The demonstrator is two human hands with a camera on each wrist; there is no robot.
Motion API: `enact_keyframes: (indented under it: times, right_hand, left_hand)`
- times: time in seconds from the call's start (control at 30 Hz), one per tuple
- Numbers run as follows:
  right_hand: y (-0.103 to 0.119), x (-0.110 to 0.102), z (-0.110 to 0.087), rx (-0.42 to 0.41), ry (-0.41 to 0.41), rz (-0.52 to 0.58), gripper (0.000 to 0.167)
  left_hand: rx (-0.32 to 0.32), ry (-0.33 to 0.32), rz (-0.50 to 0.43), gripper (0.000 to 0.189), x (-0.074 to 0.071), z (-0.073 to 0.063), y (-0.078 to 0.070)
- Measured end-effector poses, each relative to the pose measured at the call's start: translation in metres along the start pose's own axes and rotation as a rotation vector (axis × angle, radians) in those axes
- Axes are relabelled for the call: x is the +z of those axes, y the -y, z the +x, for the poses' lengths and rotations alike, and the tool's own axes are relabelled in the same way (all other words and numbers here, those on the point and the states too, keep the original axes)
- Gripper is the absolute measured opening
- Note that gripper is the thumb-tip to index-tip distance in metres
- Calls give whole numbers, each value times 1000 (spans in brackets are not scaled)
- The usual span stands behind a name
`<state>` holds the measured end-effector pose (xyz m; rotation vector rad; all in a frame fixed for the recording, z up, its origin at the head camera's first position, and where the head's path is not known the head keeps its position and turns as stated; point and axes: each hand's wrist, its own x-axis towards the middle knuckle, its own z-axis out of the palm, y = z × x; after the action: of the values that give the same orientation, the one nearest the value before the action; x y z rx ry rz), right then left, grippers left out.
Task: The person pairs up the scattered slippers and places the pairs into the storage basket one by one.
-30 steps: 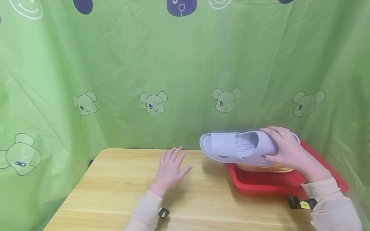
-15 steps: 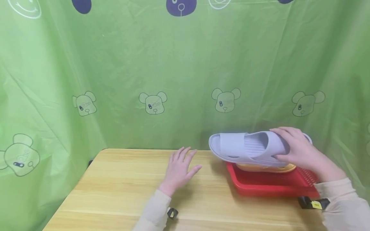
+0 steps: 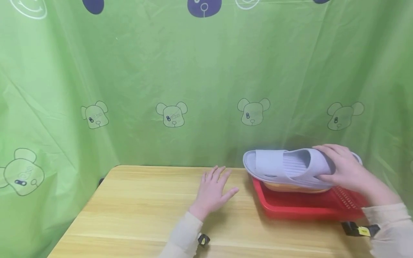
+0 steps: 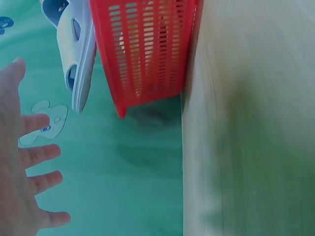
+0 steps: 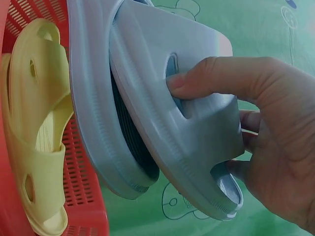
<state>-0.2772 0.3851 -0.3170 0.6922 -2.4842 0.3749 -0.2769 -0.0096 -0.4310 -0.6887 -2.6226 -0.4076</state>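
Note:
My right hand [image 3: 346, 170] grips a pair of pale lavender slide slippers [image 3: 269, 163] over the right end of a red basket [image 3: 309, 213]. In the right wrist view, its thumb lies at the strap cut-out of the nearer slide [image 5: 202, 135], with the fingers at the far side. The second slide [image 5: 91, 108] is nested against it. Yellow slide slippers [image 5: 37, 108] lie in the basket, mostly hidden under the lavender pair in the head view. My left hand [image 3: 213, 193] hovers over the wooden table, left of the basket, fingers spread and holding nothing.
The wooden table [image 3: 138, 208] ends at a back edge against a green curtain [image 3: 200, 71] printed with bear faces. The basket has slotted walls and stands at the table's right side. A black strap device [image 3: 359, 229] is on the right wrist.
My right hand has carried the lavender slides to the right and slightly down over the basket. The left hand has drifted right too, still spread.

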Motion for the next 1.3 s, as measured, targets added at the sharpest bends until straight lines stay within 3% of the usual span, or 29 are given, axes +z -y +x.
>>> enact_keyframes:
  times: [0.63, 1.13, 1.3]
  right_hand:
    - [-26, -6, -20, 24, 14, -33, 89]
    - [-41, -9, -29, 11, 8, -59, 90]
    - [-43, -11, -31, 38, 56, -63, 87]
  left_hand:
    - [7, 249, 21, 85, 22, 21, -46]
    - [42, 290, 35, 84, 33, 33, -55]
    - [39, 314, 25, 85, 36, 37, -56]
